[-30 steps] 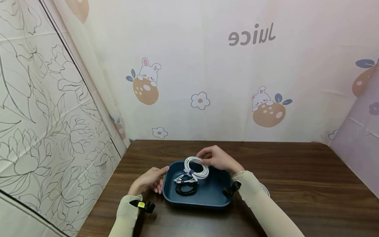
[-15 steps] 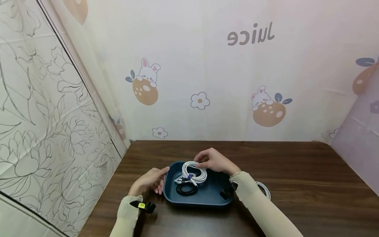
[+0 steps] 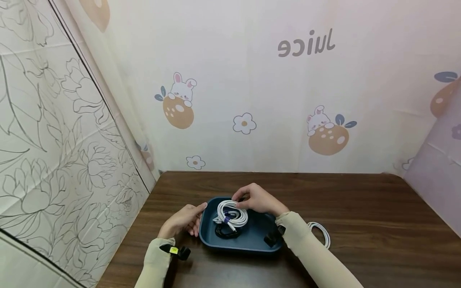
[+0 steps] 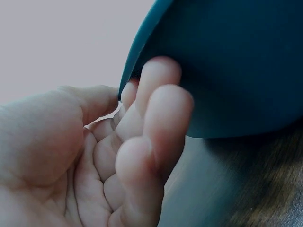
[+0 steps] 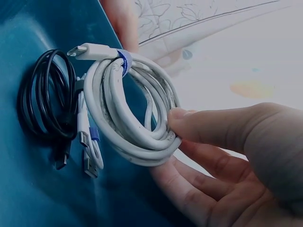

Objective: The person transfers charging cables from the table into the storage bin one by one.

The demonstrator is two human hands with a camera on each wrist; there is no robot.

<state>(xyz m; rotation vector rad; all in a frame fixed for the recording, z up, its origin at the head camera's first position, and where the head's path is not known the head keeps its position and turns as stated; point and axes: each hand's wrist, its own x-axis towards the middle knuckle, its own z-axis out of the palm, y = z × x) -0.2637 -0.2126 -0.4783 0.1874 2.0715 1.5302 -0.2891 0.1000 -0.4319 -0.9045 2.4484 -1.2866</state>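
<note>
My right hand [image 3: 261,200] pinches a coiled white USB cable [image 5: 135,144] between thumb and fingers, over the blue tray [image 3: 255,242]. A purple tie [image 5: 125,62] wraps the coil, and its metal-tipped plug sticks out to one side. Below it in the tray lie a coiled black cable [image 5: 42,99] and another white cable [image 5: 83,120] with a USB plug, mostly hidden by the held coil in the head view. At the tray's left side my left hand [image 3: 183,220] grips the rim, thumb at the edge and fingers against the outer wall [image 4: 236,94].
Another coiled white cable [image 3: 325,236] rests on the brown wooden table [image 3: 360,208] to the right of the tray, partly behind my right sleeve [image 3: 309,244]. A printed curtain [image 3: 273,88] hangs behind the table, with a flower-patterned sheet [image 3: 72,160] at the left.
My right hand has moved down and slightly left with the white cable, bringing it over the black coil. More of the cable on the table shows. My left hand stays on the tray.
</note>
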